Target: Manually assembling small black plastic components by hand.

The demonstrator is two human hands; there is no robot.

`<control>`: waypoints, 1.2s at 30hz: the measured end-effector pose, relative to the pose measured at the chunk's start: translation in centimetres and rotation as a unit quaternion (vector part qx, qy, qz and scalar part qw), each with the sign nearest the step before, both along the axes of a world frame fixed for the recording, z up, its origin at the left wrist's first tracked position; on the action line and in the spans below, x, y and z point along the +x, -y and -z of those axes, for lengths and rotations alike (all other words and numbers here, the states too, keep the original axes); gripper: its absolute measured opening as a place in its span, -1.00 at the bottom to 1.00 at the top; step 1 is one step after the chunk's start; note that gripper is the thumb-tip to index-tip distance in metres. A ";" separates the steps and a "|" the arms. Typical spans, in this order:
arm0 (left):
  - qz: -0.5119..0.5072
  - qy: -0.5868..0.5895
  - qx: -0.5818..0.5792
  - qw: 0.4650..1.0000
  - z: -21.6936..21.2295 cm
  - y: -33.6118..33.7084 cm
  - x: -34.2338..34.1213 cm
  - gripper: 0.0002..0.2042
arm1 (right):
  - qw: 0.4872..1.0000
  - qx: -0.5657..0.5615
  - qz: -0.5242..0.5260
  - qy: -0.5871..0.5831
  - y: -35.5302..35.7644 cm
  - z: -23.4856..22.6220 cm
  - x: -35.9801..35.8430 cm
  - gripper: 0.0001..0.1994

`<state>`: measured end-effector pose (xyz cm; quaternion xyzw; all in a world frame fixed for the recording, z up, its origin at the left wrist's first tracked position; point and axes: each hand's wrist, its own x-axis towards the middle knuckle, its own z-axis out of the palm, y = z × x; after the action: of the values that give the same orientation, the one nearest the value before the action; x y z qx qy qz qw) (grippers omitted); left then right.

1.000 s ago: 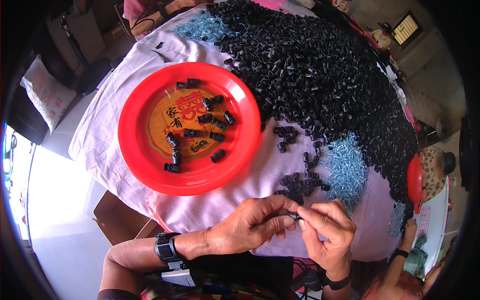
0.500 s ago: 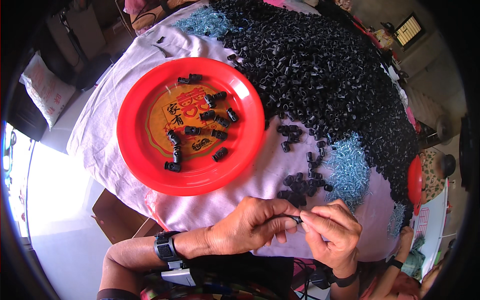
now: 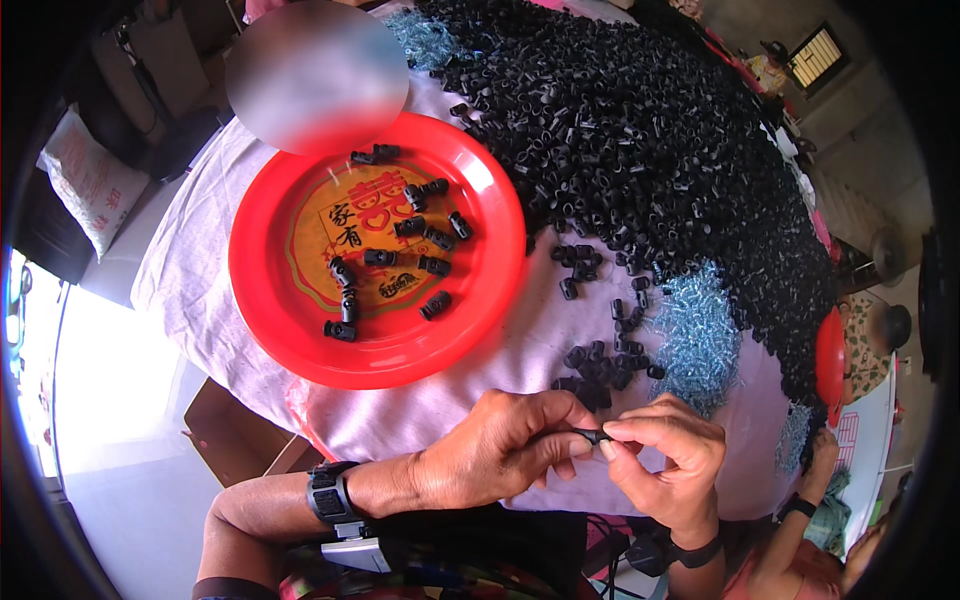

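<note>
A small black plastic cord lock point(image 3: 594, 436) sits between my hands, just above the near edge of the cloth. My left hand point(image 3: 500, 445) pinches it between thumb and forefinger, covering most of it. The thumb and forefinger of my right hand point(image 3: 672, 465) close on its other end. Just beyond my fingers lies a small cluster of black plastic barrels point(image 3: 600, 372). Beside them, to the right, is a pile of pale blue metal springs point(image 3: 695, 335). Several black cord locks point(image 3: 438, 238) lie scattered in a round red tray point(image 3: 262, 300) at the left.
A big heap of black plastic parts point(image 3: 620, 130) spreads over the far and right side of the pale cloth point(image 3: 190, 260). More springs point(image 3: 430, 38) lie at the back. Another person's hand point(image 3: 822, 455) is at the right edge. An open cardboard box point(image 3: 235, 430) stands at lower left.
My right forefinger and thumb have shifted slightly on the piece, and the other right fingers have spread. The other person's hand at the right has moved up along the table's edge.
</note>
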<state>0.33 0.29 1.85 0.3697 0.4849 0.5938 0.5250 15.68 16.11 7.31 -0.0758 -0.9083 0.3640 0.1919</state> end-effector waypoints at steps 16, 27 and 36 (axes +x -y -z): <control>-0.075 -0.158 0.032 0.984 1.4 0.4 0.8 -0.83 | 0.994 -0.078 0.018 0.073 0.0 0.6 -1.0 -0.84; -0.090 -0.162 0.019 0.982 0.7 0.6 0.7 -0.85 | 0.999 0.020 0.015 0.031 0.8 0.4 -1.5 -0.83; 0.014 0.079 -0.024 0.996 0.5 0.2 0.1 -0.79 | 0.994 -0.055 0.059 0.068 1.0 -0.6 -0.1 -0.77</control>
<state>0.41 0.14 1.40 0.3156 0.4505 0.6022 0.5786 15.54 15.12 7.90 -0.1644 -0.8917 0.3954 0.1468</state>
